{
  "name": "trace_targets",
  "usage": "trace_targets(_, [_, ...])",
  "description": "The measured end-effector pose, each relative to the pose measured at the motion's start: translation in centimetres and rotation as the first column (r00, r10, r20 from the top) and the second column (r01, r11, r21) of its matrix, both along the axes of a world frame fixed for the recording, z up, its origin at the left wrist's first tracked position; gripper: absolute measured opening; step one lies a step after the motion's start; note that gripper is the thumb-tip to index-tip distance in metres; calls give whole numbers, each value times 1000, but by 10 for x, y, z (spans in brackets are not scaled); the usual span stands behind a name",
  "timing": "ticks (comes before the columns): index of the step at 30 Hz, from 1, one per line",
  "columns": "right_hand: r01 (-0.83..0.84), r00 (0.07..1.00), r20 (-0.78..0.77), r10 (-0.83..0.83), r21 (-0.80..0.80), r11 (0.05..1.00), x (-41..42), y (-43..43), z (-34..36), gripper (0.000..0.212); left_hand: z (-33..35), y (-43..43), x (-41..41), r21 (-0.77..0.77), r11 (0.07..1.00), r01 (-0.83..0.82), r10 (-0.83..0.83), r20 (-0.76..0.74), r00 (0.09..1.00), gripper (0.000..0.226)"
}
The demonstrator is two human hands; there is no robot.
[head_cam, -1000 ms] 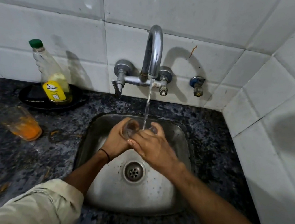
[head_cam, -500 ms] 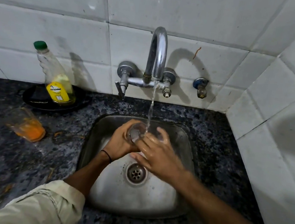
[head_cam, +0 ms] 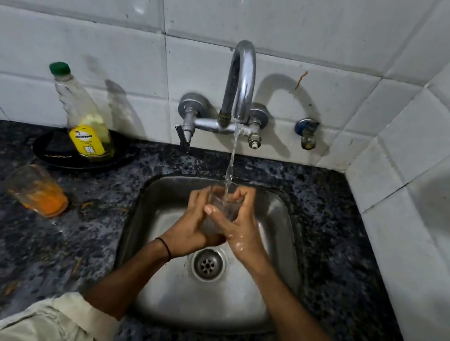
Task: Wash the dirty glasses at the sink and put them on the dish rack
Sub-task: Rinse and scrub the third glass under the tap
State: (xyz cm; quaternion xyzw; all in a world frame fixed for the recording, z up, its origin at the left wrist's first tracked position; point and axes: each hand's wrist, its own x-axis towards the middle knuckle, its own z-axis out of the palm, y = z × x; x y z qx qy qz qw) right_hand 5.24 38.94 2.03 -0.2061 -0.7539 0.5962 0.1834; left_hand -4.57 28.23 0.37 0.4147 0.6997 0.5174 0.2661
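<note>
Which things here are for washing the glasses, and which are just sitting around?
For the job: clear glass gripped by the left hand and right hand; orange-stained glass on the counter; chrome tap; steel sink.
Sitting around: green-capped bottle of yellow liquid; black round tray; blue-topped wall valve.

Glasses: two. One clear glass (head_cam: 230, 208) at centre frame, one orange-smeared glass (head_cam: 38, 192) at middle left.

Hands: two, the left hand (head_cam: 191, 229) and right hand (head_cam: 239, 231), both at centre frame.

Bottles: one green-capped bottle (head_cam: 86, 122), upper left.

Plates: one black plate (head_cam: 48, 145), under that bottle.

Sinks: one sink (head_cam: 271, 307), lower centre, with one drain (head_cam: 207, 264).

Taps: one spout (head_cam: 242, 77), upper centre, with two valves, the left valve (head_cam: 186, 130) and the right valve (head_cam: 253, 142). One separate wall valve (head_cam: 308, 134) further right.

Wristbands: one black wristband (head_cam: 165, 245).
</note>
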Motion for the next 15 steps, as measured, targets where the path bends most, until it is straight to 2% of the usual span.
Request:
trace_targets(2, [-36,999,27,34,74,997,2,12,-1,49,7,-5,-6,-33,999,33,-34,-47,998,96])
trace_targets(4, [-61,997,61,51,174,983,2,18,-3,55,19,-11,-11,18,1000,-14,16,-136,991,94])
trace_targets(6, [-93,995,56,84,192,977,2,19,-5,69,25,-17,-18,57,998,6,16,-371,929,79])
trace_targets(7, [-106,994,56,98,173,979,3,19,-6,76,26,-19,-22,20,997,77,-54,-539,841,68])
trace_targets(9, [-110,991,85,99,141,984,2,20,-9,80,28,-22,-32,-163,968,193,-246,-780,575,52])
trace_targets(12, [-146,983,134,125,161,976,1,23,-7,66,34,-22,-55,-391,884,255,-456,-841,291,50])
trace_targets(15, [-223,965,178,193,171,960,2,23,-2,64,44,-17,-75,-534,792,295,-578,-811,85,57])
